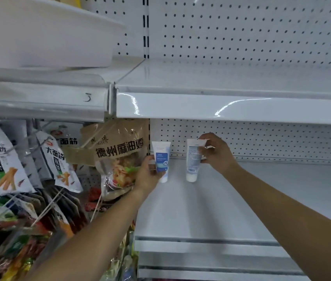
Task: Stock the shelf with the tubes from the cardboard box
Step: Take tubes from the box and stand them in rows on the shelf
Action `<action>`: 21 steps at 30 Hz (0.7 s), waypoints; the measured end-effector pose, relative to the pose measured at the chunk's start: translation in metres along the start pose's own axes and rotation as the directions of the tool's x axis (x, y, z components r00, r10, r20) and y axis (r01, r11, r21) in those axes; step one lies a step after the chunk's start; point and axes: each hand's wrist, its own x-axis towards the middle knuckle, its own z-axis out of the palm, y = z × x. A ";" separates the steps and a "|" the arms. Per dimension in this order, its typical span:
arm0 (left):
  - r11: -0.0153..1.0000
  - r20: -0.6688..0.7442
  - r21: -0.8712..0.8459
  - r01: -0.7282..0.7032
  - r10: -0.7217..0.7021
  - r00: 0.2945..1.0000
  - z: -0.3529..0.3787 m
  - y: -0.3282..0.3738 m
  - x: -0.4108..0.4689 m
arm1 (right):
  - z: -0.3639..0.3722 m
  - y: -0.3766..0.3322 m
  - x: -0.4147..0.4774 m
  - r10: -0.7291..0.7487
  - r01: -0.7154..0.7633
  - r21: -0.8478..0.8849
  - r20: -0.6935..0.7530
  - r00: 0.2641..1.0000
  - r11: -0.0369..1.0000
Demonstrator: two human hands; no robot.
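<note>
Two white tubes stand cap-down at the back left of the white shelf [241, 199]. My left hand [147, 175] grips the left tube [162, 159], which shows a blue label. My right hand [215, 153] pinches the upper part of the right tube [192, 161], whose printed back faces me. Both caps touch or nearly touch the shelf surface. The cardboard box is out of view.
A white shelf board [231, 106] hangs just above the hands, with pegboard [272, 138] behind the tubes. Snack packets [120, 157] on hooks crowd the bay to the left. Lower shelf edges [211, 258] lie below.
</note>
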 end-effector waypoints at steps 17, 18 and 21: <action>1.000 -0.073 0.020 0.021 -0.020 0.997 0.011 -0.013 0.029 | 0.002 0.020 0.035 -0.007 0.008 -0.026 0.028 1.000 1.000; 1.000 -0.075 0.016 0.021 -0.020 0.997 0.012 -0.014 0.030 | 0.003 0.021 0.037 -0.011 0.012 -0.024 0.029 1.000 1.000; 1.000 -0.071 0.011 0.028 -0.027 0.997 0.012 -0.015 0.033 | 0.005 0.025 0.041 -0.014 0.015 -0.036 0.028 1.000 0.999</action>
